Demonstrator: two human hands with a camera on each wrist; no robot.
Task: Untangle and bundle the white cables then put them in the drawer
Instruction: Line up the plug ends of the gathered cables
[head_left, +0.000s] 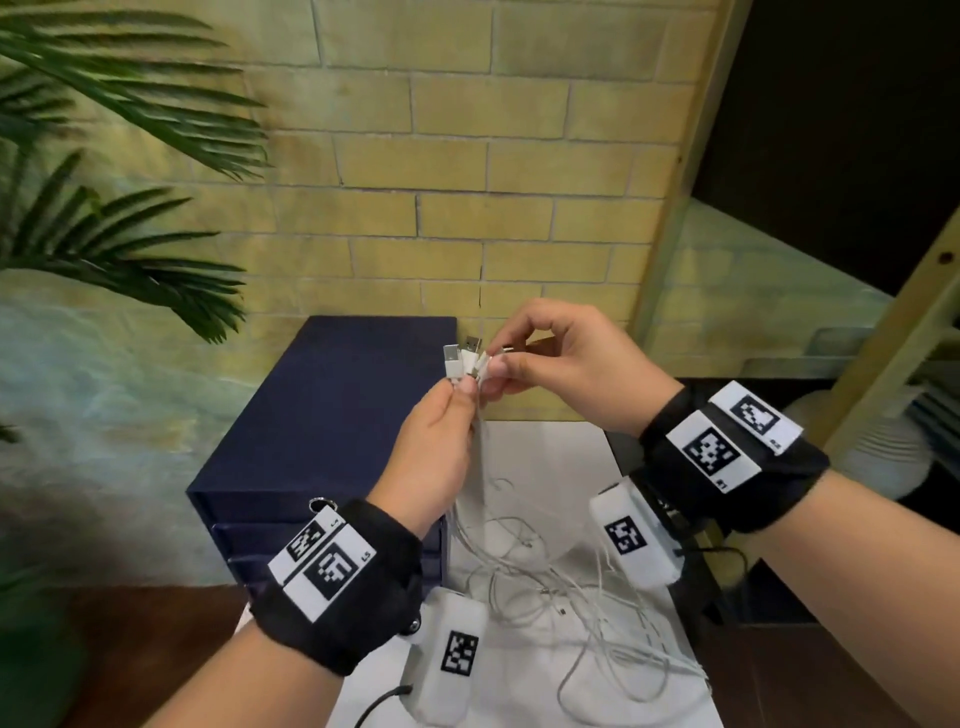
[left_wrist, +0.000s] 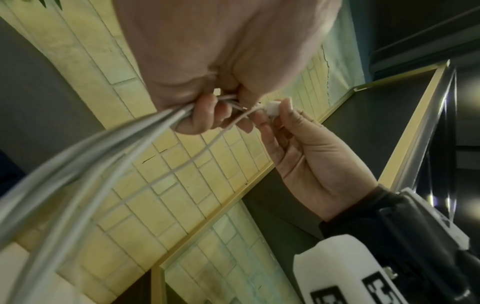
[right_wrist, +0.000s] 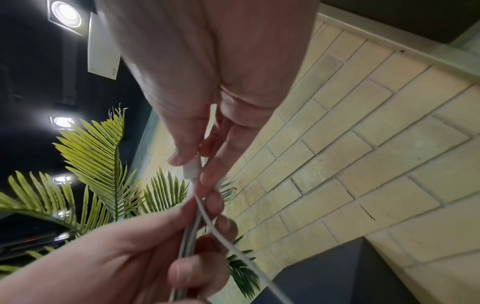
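Loose white cables (head_left: 566, 587) are sprawling across the white tabletop (head_left: 540, 452) under both hands, taking up most of it; a navy drawer unit (head_left: 332, 410) is standing just left, blocking that side; the brick wall (head_left: 467, 208) is closing off the back; palm fronds (head_left: 130, 270) are overhanging the far left.

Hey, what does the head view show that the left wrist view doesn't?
Only the head view shows the dark blue drawer unit, the white table top, the loose white cable loops lying on it, and the green palm fronds. Only the left wrist view shows the left hand's curled fingers from beneath. Both show the right hand pinching a white plug beside the left hand's grip on the bunched cables, against the yellow brick wall.
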